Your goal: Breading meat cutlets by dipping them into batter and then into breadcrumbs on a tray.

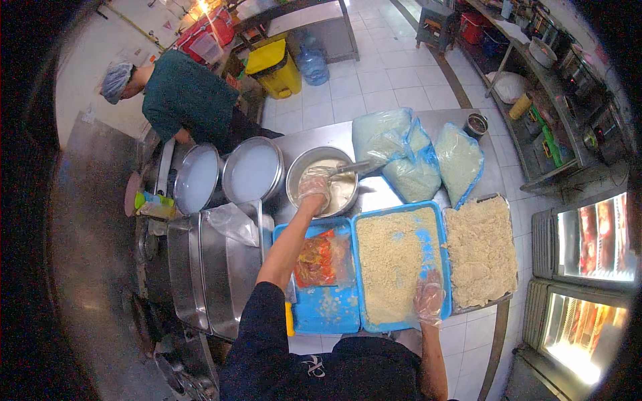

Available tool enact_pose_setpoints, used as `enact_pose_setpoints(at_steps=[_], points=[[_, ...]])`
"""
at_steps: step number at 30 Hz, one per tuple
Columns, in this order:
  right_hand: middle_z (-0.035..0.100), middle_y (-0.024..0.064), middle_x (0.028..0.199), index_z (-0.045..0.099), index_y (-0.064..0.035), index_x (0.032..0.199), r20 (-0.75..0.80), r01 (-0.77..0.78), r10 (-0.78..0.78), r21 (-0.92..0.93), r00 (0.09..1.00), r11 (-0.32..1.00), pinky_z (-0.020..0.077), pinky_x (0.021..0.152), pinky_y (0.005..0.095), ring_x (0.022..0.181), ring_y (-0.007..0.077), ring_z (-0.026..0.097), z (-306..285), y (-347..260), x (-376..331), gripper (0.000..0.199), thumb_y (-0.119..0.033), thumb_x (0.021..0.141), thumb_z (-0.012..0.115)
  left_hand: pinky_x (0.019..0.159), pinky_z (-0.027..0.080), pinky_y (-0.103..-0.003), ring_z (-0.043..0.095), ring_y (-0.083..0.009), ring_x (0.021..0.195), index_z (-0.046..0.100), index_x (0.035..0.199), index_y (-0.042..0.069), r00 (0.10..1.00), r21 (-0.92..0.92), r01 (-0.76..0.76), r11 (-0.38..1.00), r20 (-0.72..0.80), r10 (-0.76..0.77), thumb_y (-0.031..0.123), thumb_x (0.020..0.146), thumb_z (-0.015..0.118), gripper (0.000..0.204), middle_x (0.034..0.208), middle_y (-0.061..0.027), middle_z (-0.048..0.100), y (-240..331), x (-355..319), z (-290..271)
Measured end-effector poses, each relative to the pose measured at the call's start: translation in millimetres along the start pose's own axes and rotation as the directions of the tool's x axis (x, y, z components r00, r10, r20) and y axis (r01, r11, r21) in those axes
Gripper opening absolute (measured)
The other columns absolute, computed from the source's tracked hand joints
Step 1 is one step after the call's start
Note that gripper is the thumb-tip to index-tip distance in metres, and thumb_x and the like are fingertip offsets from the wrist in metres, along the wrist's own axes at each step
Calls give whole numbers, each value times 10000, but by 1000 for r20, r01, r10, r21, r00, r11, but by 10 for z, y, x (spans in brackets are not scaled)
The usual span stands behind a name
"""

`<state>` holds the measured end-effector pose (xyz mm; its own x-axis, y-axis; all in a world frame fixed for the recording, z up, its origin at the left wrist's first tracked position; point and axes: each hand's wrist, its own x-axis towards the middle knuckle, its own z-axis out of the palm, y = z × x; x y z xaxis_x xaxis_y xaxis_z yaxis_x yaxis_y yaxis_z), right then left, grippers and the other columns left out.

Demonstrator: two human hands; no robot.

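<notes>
Nearest to me, my gloved right hand [429, 299] rests flat and open on the near corner of the blue crumb tray [401, 267], gripping nothing. That tray is covered with pale breadcrumbs, blue showing through in patches. My gloved left hand [314, 189] reaches forward into the steel bowl [322, 179], fingers curled down into the pale batter; whether they have hold of a piece I cannot tell. A utensil handle [349, 168] leans on the bowl's rim.

Judging by the layout, I'd say the breading is well along: the metal tray [480, 250] on the right is heaped with coated pieces. A second blue tray [321, 281] between my arms holds a clear bag of reddish raw pieces [317, 259], so some seem left to coat. Three bags of crumbs [418, 155] lie beyond the trays. Two round pans of white liquid [227, 175] stand left of the bowl, near a co-worker in a green shirt [184, 93].
</notes>
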<state>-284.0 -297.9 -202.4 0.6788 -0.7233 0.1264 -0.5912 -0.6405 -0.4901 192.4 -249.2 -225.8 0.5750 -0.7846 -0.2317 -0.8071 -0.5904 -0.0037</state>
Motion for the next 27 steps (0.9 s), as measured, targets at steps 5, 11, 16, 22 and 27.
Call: enact_pose_setpoints(at_steps=[5, 11, 16, 22, 27], points=[[454, 241, 1265, 434, 47, 1233, -50, -23, 21, -46, 999, 999, 367, 946, 430, 1171, 387, 435, -65, 82, -71, 429, -120, 844, 498, 688, 499, -414, 630, -336, 743, 645, 803, 42, 982, -135, 51, 990, -176, -74, 304, 724, 568, 285, 790, -182, 642, 362, 169, -197], [536, 268, 1138, 514, 84, 1126, -175, 7, 7, 80, 985, 997, 397, 920, 456, 1079, 415, 502, -115, 5, 47, 354, -96, 823, 546, 668, 503, -413, 628, -350, 764, 673, 811, 52, 936, 173, 13, 985, -349, 49, 338, 726, 606, 305, 825, -218, 638, -375, 278, 58], [555, 288, 1086, 539, 90, 1081, -159, -103, 108, 39, 981, 994, 418, 895, 454, 1041, 421, 525, -187, 119, 56, 329, -129, 835, 542, 695, 502, -393, 634, -256, 788, 687, 762, 98, 977, 70, -211, 975, 19, 210, 318, 768, 558, 255, 854, -132, 661, -268, 276, -675], [549, 286, 1103, 546, 84, 1080, -69, -101, 106, 75, 992, 992, 413, 906, 434, 1048, 414, 521, -392, -77, 171, 353, -184, 851, 526, 699, 489, -421, 628, -286, 766, 680, 785, 71, 988, -175, -140, 975, 46, 150, 356, 780, 572, 305, 831, -120, 659, -391, 83, -1239], [557, 274, 1098, 564, 56, 1076, -88, -135, 138, 42, 986, 990, 409, 913, 426, 1055, 401, 522, -211, 25, 103, 338, -193, 850, 525, 662, 498, -364, 627, -252, 704, 677, 769, 63, 999, -157, -39, 987, 26, 43, 366, 725, 644, 307, 808, -126, 667, -323, 105, -1377]])
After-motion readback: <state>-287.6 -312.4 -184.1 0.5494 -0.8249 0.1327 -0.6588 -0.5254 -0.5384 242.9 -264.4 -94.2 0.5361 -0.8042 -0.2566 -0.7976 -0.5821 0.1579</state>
